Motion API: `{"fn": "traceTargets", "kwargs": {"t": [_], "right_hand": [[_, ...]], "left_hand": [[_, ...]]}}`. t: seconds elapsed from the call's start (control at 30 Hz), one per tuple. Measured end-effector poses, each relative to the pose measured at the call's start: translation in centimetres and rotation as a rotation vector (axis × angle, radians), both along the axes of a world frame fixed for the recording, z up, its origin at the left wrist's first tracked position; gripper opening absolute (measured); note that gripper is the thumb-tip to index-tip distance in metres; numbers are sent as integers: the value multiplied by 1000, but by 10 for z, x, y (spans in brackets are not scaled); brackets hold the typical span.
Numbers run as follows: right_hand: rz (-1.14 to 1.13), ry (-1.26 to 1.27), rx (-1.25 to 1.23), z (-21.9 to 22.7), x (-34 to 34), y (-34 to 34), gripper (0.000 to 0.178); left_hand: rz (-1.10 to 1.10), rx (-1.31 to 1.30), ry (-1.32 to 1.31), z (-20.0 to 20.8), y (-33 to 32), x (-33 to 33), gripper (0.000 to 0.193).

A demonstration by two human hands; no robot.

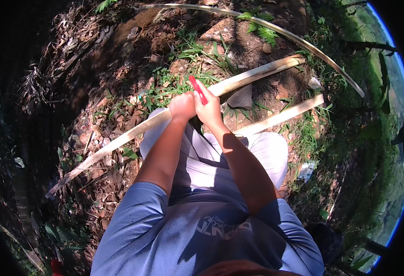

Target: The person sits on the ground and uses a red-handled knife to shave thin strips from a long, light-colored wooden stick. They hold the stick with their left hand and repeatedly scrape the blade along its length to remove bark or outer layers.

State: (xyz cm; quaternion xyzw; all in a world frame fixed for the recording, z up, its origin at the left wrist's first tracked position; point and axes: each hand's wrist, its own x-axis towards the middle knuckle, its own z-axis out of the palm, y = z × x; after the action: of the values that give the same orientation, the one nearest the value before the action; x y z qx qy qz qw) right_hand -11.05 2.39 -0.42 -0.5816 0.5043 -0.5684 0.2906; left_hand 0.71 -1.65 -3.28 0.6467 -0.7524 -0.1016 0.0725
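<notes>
A long pale wooden strip (pixel 119 140) slants across in front of me, from the lower left to the upper right. My left hand (pixel 182 106) is closed around its middle. Pressed up against that hand, my right hand (pixel 208 109) is closed on a slim red tool (pixel 197 88), whose upper end sticks out past the thumb. Whether it has a blade or a tip is hidden. A second wooden strip (pixel 287 115), shorter in view, runs from beside my right knee toward the right.
A thin curved strip (pixel 275 28) arcs over the ground at the far side. A dark grey stone (pixel 241 97) lies under the long strip. Dry leaves, grass tufts (pixel 188 48) and a pale scrap (pixel 306 171) are around me. A green slope (pixel 386 184) shows at right.
</notes>
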Motion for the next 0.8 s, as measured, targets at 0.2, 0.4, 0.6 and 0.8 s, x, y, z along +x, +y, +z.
{"fn": "traceTargets", "kwargs": {"t": [0.2,0.4,0.6,0.8], "right_hand": [[15,-134,130,18,-24,77,46],[-48,116,396,57,-83,203,44],[-38,122,448,150,-103,276,47],[-17,130,445,156,-101,267,47]], "left_hand": [[24,198,-118,36,-1,-1,36],[45,160,-102,40,3,-7,34],[37,41,-66,18,5,-3,29],[41,-32,-49,3,5,2,30]]}}
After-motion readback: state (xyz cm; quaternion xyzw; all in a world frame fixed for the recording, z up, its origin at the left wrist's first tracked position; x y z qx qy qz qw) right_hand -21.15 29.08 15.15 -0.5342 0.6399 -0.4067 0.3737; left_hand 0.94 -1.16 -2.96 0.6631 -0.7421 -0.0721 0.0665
